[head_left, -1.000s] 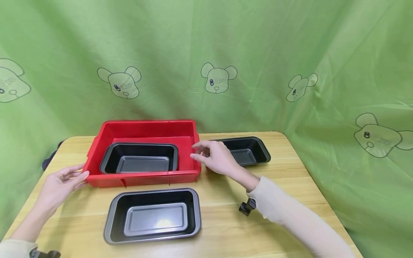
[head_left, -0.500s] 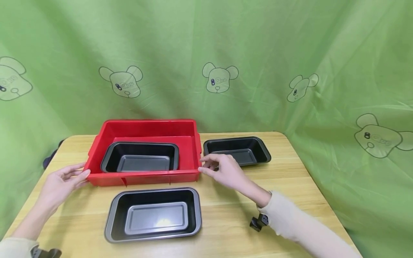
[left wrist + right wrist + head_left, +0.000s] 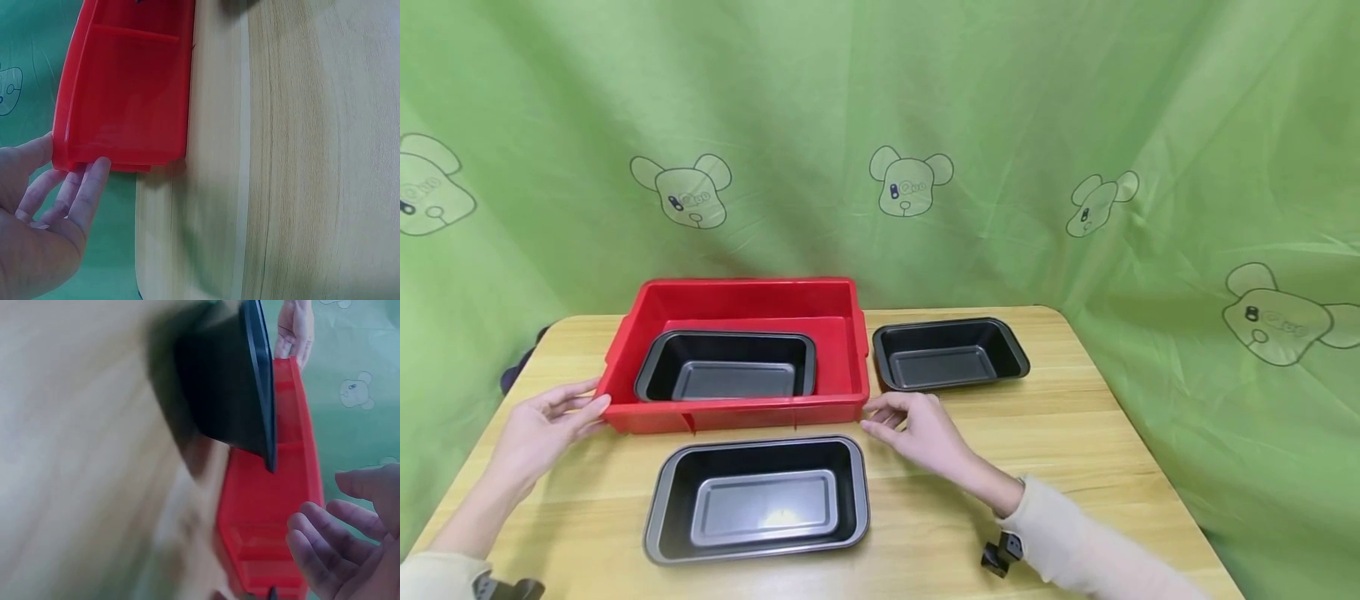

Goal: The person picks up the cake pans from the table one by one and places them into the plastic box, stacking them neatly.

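Note:
My left hand (image 3: 542,429) grips the front left corner of the red plastic bin (image 3: 737,414), thumb at the rim and fingertips against the wall, as the left wrist view shows. One black loaf pan (image 3: 737,379) sits inside the bin, toward its left. My right hand (image 3: 917,433) is beside the bin's front right corner, fingers loosely bent and holding nothing. In the right wrist view a gap shows between thumb and fingers. A larger dark loaf pan (image 3: 767,508) lies on the table in front of the bin.
Another loaf pan (image 3: 951,362) stands to the right of the bin, just behind my right hand. The wooden table (image 3: 1060,442) ends at a green curtain (image 3: 1000,208) at the back and right. A dark object (image 3: 520,371) shows beyond the left edge.
My right hand has moved from the bin's right rim toward me, down to the front right corner, uncovering the right-hand pan. The left hand keeps its hold; the bin and pans look unmoved.

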`<state>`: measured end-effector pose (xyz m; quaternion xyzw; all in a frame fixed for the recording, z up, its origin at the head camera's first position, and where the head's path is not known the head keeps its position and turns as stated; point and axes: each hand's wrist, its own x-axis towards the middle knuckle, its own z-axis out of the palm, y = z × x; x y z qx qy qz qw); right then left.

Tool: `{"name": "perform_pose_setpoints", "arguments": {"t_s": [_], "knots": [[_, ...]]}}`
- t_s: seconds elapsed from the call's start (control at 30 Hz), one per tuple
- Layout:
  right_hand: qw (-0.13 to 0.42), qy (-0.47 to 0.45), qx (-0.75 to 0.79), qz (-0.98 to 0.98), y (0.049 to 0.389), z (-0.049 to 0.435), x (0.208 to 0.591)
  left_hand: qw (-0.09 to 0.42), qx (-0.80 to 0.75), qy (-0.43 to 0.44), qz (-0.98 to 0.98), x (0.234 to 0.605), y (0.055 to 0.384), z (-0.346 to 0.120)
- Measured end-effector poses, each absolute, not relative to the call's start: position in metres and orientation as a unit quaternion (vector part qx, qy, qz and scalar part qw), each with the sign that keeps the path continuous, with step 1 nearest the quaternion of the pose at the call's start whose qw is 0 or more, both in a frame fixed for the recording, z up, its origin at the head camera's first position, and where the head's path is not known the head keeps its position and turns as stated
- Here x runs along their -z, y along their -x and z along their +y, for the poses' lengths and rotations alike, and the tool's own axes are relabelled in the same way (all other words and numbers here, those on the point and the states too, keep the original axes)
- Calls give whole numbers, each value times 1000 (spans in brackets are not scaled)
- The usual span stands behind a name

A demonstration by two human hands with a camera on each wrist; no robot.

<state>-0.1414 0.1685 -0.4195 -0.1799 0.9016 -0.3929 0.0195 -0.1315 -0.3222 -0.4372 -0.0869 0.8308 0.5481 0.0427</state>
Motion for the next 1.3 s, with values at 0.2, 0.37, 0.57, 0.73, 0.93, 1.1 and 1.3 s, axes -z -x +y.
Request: {"name": "perform_pose_setpoints", "arguments": {"t_s": [0.2,0.37,0.57,0.73,0.93,1.1,1.3], "knots": [[35,186,403,895,138,164,437,41,-550,84,830,436,133,-321],[50,182,410,892,137,160,446,41,-544,82,834,435,134,-321],[64,180,409,892,135,154,450,40,-541,81,836,436,134,-322],[64,187,399,895,136,150,455,43,-542,84,835,438,133,-322],[54,195,379,903,137,142,460,35,-559,79,825,438,132,-323],[50,200,365,908,136,136,460,38,-556,82,826,438,132,-323],[48,201,348,914,137,130,461,32,-605,82,792,439,131,-325]]}}
